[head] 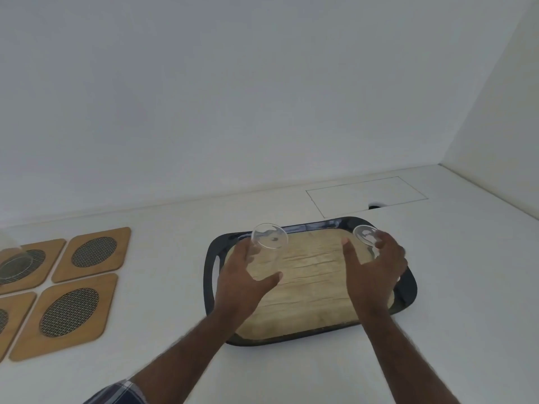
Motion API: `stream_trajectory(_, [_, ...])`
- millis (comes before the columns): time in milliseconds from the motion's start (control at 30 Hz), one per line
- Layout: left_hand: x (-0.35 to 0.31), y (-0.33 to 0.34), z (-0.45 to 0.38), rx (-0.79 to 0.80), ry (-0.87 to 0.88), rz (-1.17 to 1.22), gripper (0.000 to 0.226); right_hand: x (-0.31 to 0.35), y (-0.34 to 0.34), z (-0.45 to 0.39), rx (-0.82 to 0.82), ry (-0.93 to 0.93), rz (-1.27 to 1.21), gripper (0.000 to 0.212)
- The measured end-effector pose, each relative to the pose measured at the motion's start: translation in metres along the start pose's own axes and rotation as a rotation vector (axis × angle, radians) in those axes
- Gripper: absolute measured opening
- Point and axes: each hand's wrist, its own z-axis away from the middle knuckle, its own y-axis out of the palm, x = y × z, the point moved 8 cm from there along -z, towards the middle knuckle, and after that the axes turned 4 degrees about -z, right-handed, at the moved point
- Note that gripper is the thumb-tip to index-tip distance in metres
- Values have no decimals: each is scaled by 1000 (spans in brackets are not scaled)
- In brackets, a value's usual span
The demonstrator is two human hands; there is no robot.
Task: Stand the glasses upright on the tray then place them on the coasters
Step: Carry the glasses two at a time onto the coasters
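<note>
A dark tray (212, 290) with a pale wood-look floor lies on the white counter. My left hand (242, 284) is wrapped around a clear glass (267, 249) at the tray's far left, its rim upward. My right hand (372, 269) grips a second clear glass (364, 235) at the tray's far right, rim tilted toward me. To the left lie wooden coasters with oval mesh centres, the nearest one (68, 313) and another behind it (93, 250). A third glass (14, 258) stands on the far-left coaster (48, 252), partly cut off by the frame.
A white wall runs behind the counter and a second wall closes the right side. A thin rectangular outline (367, 195) with a small dark hole marks the counter behind the tray. A checked sleeve (122, 393) shows at the bottom edge.
</note>
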Motion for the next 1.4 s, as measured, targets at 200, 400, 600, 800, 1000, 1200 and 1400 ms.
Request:
stream_trajectory(200, [1, -19, 1, -104, 21, 16, 73, -71, 18, -17, 80, 346, 29, 100])
stream_trajectory(400, [16, -36, -1, -125, -36, 34, 75, -96, 42, -25, 183, 414, -33, 75])
stream_trajectory(600, [44, -64, -3, -158, -115, 87, 73, -74, 59, -16, 168, 364, -42, 66])
stream_trajectory(800, [68, -107, -13, -252, -167, 92, 72, -24, 112, 25, 303, 277, -133, 59])
stream_trajectory(1000, [94, -165, -35, -416, -199, 74, 73, 30, 170, 70, 497, 229, -241, 63])
stream_trajectory(1200, [133, -222, -62, -529, -287, 93, 69, 80, 227, 108, 651, 229, -368, 66])
stream_trajectory(1400, [174, -278, -91, -586, -354, 26, 74, 120, 268, 146, 769, 155, -383, 65])
